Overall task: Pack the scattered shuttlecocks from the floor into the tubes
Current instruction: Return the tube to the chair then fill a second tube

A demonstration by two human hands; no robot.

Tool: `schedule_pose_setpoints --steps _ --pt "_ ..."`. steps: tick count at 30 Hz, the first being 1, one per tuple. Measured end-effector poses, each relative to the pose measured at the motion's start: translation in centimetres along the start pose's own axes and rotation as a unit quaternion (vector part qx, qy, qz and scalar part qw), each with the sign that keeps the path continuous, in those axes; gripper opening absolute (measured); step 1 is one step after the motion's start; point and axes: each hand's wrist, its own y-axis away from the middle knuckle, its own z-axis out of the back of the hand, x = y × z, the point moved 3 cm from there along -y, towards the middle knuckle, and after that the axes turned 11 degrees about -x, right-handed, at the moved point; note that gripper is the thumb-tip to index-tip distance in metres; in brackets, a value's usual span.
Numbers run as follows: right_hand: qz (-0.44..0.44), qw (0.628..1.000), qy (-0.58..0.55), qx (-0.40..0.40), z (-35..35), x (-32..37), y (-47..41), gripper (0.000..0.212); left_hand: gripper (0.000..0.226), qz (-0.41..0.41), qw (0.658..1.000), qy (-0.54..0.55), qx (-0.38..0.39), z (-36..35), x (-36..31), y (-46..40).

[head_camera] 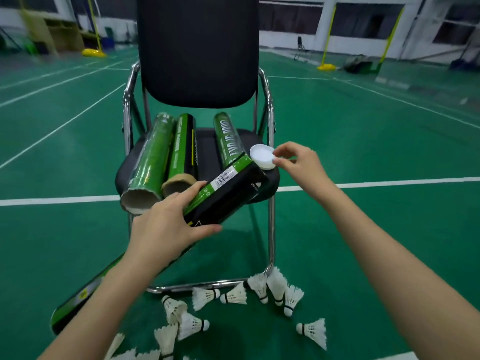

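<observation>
My left hand [166, 224] grips a long black-and-green shuttlecock tube [228, 190] around its middle, tilted up toward the right over the chair's front edge. My right hand [298, 165] pinches a white plastic cap [262, 156] just off the tube's upper end. Three more green tubes [153, 162] lie side by side on the chair seat [207, 149], open cardboard ends facing me. Several white feather shuttlecocks [275, 287] lie scattered on the green floor below the chair.
The black chair has chrome tube legs [271, 229] with a floor bar among the shuttlecocks. White court lines [389, 183] cross the green floor. Yellow net posts [326, 66] and bags stand far back.
</observation>
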Motion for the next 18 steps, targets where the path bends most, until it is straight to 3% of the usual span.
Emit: schedule_pose_setpoints --steps 9,18 --pt "0.053 0.966 0.250 0.032 -6.0 -3.5 -3.9 0.029 0.089 0.031 0.998 0.050 0.002 -1.3 0.7 -2.9" --pt "0.058 0.964 0.257 0.016 -6.1 -4.4 -4.5 0.017 0.088 0.065 0.992 0.108 0.008 -2.4 0.7 -2.7"
